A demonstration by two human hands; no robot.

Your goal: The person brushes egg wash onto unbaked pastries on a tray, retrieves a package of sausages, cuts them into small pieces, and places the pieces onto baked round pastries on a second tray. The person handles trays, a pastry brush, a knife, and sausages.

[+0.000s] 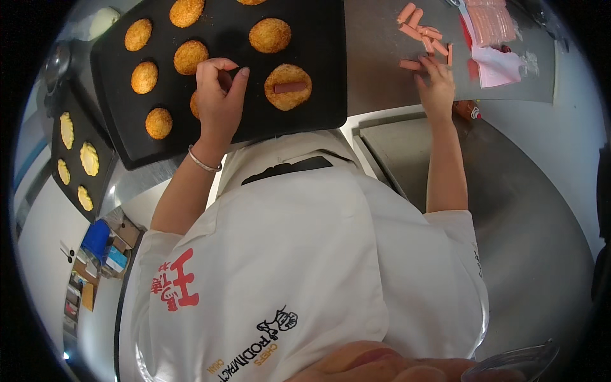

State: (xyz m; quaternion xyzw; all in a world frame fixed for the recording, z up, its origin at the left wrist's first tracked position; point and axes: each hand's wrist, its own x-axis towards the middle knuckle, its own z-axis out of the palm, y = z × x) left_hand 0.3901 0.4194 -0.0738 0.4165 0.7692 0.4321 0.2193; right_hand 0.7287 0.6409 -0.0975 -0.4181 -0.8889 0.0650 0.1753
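Note:
A black baking tray (248, 127) holds several round golden buns. My left hand (219, 92) hovers over it with its fingers curled in and the thumb near the index finger; nothing shows in them. It partly covers one bun (195, 105). Just to its right, a crumb-topped bun (288, 99) carries a short sausage piece (290, 87) lying across its middle. On the metal worktop to the right, my right hand (436, 86) has its thumb and fingers at the end of another sausage piece (409, 64). Several more sausage pieces (428, 33) lie in a loose pile just beyond it.
At the far right lies an open pack of sausages (490, 25) with a pink-white wrapper (499, 69). A bottle (468, 109) lies beside my right wrist. A second dark tray (76, 149) with pale yellow dough pieces stands at far left. The worktop (375, 83) separates tray and sausages.

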